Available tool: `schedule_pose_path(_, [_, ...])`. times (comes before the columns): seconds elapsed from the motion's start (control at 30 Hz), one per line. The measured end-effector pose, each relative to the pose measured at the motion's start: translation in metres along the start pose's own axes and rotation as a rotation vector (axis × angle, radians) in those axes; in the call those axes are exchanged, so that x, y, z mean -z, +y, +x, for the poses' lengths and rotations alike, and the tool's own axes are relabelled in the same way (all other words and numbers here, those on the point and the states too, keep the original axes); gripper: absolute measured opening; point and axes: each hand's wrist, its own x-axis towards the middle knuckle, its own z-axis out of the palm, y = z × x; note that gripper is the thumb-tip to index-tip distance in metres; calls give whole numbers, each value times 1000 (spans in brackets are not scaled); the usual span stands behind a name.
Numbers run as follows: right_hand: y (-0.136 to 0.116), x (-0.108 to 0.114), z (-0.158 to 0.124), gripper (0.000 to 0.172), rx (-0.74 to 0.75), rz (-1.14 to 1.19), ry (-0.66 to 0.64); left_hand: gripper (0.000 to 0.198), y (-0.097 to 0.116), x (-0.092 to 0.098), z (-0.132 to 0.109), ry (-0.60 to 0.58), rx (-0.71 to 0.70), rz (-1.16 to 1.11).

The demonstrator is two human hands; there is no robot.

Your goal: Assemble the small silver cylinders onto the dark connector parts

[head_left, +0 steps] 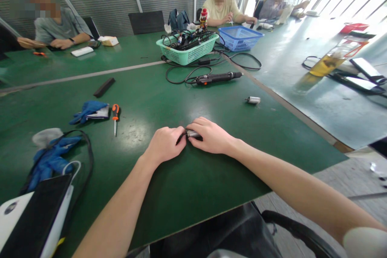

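Near the middle of the green table (181, 185), my left hand (167, 143) is closed round a small dark part (180, 138). My right hand (209, 135) wraps a small silvery cylinder (192, 134), its fingers bent over the top. The two pieces meet end to end between my hands, and the fingers hide most of them. Whether they are joined cannot be made out. A similar silver cylinder (253, 100) lies on its side to the right, farther back. Beyond my hands rests a black electric screwdriver (218, 78) with its cable.
An orange-handled screwdriver (115, 113), blue gloves (90, 111) and a dark bar (104, 87) lie left. A green basket (188, 50) of tools and a blue basket (240, 38) stand behind. A black phone (38, 213) is lower left. Several people sit across the table.
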Motion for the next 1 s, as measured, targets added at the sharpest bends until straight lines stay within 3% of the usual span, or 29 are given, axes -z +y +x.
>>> schedule_pose_path(1.0, [-2, 2, 1, 25, 2, -16, -12, 24, -1, -2, 0, 16, -1, -1])
